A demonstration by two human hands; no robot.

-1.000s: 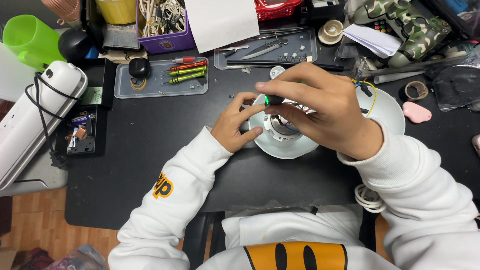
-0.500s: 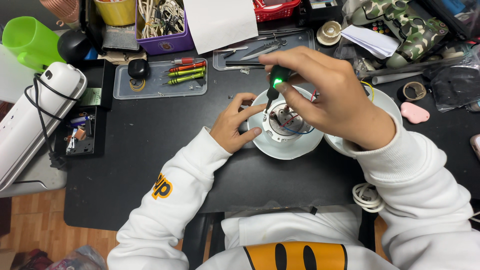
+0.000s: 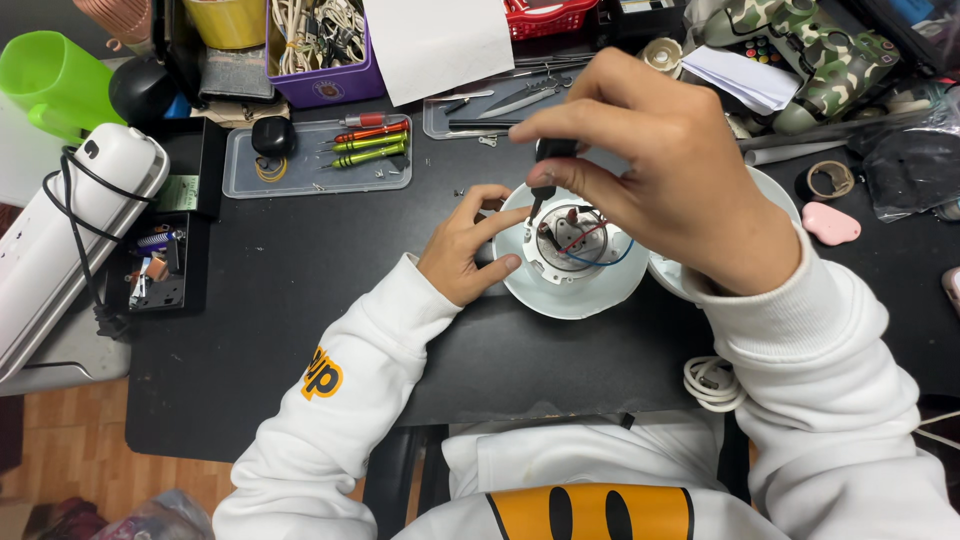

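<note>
While the white round housing is steadied on the black counter by the left hand, a small black-handled screwdriver is held upright over its open middle by the right hand. Left fingers are spread narrowly and pressed against the housing's rim, with nothing gripped. Right fingers are pinched shut on the driver's handle. Compared with half a second earlier, the right hand is seen raised and shifted toward the far side, and the tip is now set down at the inner ring, beside the red and blue wires. Judged from this, the driver is being seated on a fastener inside the housing, though the screw itself cannot be made out. Well apart to the left, a clear tray with red and green drivers is noted; a coiled white cord lies near the right sleeve.
</note>
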